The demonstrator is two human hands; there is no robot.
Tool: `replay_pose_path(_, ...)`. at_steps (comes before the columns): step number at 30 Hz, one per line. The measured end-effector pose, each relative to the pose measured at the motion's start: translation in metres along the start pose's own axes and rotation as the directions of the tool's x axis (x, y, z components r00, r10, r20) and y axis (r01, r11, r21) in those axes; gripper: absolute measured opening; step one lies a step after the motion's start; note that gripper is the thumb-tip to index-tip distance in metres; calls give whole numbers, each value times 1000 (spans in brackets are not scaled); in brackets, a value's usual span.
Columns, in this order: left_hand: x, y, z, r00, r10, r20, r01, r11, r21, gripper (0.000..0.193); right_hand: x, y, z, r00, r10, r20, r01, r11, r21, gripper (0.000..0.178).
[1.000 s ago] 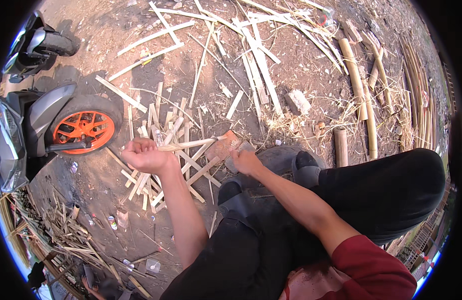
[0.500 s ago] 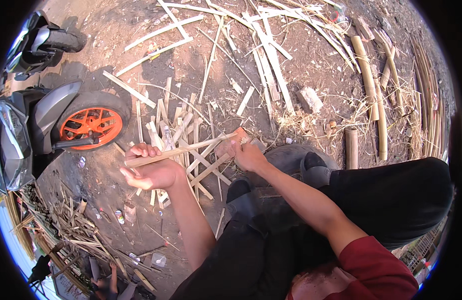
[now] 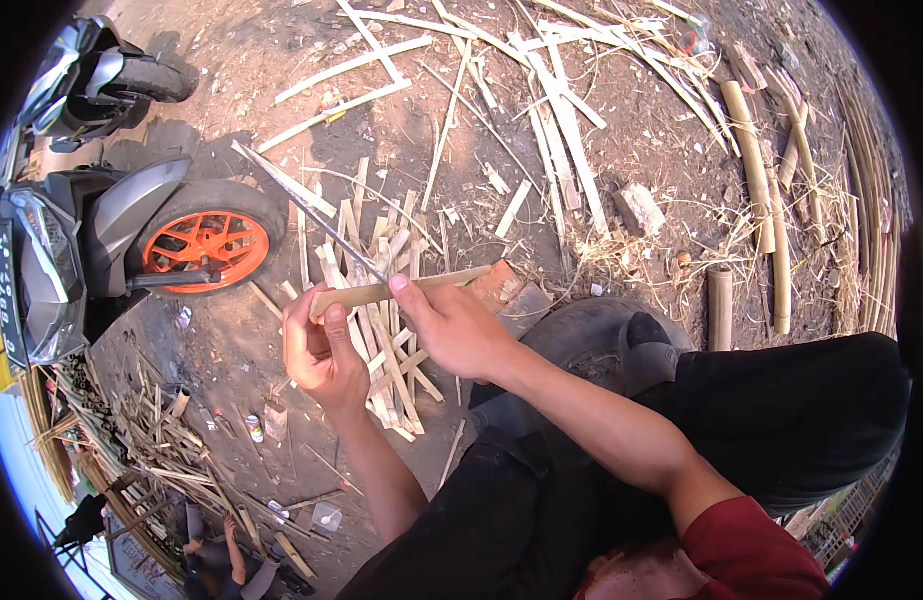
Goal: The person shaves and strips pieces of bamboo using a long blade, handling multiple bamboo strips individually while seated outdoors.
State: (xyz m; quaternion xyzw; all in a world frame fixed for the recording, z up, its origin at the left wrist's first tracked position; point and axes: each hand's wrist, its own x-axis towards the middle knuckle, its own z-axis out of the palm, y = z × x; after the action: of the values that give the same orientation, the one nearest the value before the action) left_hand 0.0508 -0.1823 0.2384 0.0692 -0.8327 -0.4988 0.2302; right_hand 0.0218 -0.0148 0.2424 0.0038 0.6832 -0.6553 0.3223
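A pale split-bamboo strip (image 3: 359, 296) lies across in front of me, its far right end over a broken orange brick (image 3: 498, 284). My left hand (image 3: 326, 355) pinches the strip's left end between thumb and fingers. My right hand (image 3: 461, 330) is closed at the strip's middle, with its thumb on top. From that hand a long thin knife (image 3: 333, 236) points up and left, its blade crossing the strip near the thumb. The knife's handle is hidden in my fist. Beneath both hands lies a heap of cut bamboo strips (image 3: 386, 375).
A motorcycle with an orange wheel (image 3: 206, 252) stands at left. A black tyre (image 3: 571, 325) sits by my foot. Long bamboo slats (image 3: 571, 130) lie farther off, with bamboo poles (image 3: 749, 170) at right. At lower left a person (image 3: 226, 560) is near a scrap pile.
My right hand has moved left from the brick to the strip's middle, and the knife now shows in it. My left hand has closed from a loose, open palm onto the strip's end.
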Motion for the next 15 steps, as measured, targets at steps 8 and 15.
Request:
replay_pose_path(8, -8, 13, 0, 995, 85, -51, -82, 995, 60, 17, -26, -49, -3, 999, -1, 48, -4, 996, 94, 58)
replay_pose_path(15, -15, 13, 1, 996, 63, -66, -60, 997, 43, 14, -38, -30, 6, 1000, -7, -11, 8, 994, 113, 61)
